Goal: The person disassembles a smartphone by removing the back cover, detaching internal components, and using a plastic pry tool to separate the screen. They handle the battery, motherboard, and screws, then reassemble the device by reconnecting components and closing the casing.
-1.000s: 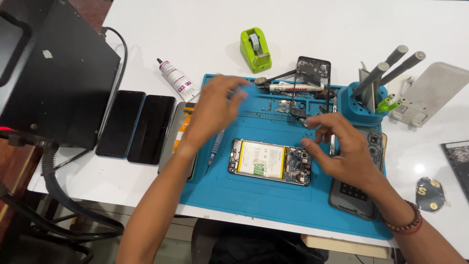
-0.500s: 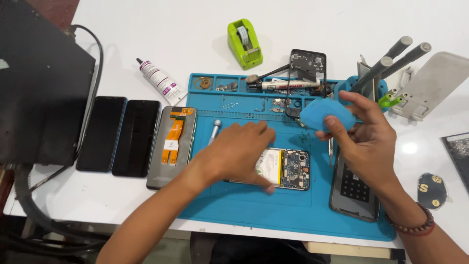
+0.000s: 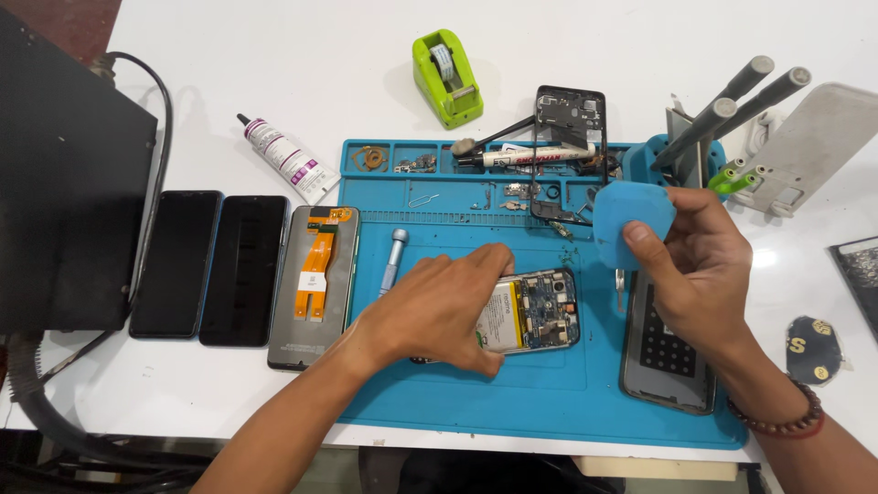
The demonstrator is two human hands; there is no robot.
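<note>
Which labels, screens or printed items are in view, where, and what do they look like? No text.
Glue tube: lying left of the blue mat; white, purple-banded label.
Two phones: side by side at left; dark blank screens.
Marker pen: in the mat's top tray; white, printed barrel.
Battery: in the opened phone under the left hand; white label.

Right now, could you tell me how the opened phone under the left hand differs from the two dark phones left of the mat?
The opened phone lies on the blue mat with battery and circuit board exposed; the two dark phones lie on the white table with plain black faces up. The left hand presses the opened phone; nothing touches the dark phones. All lie flat.
</note>
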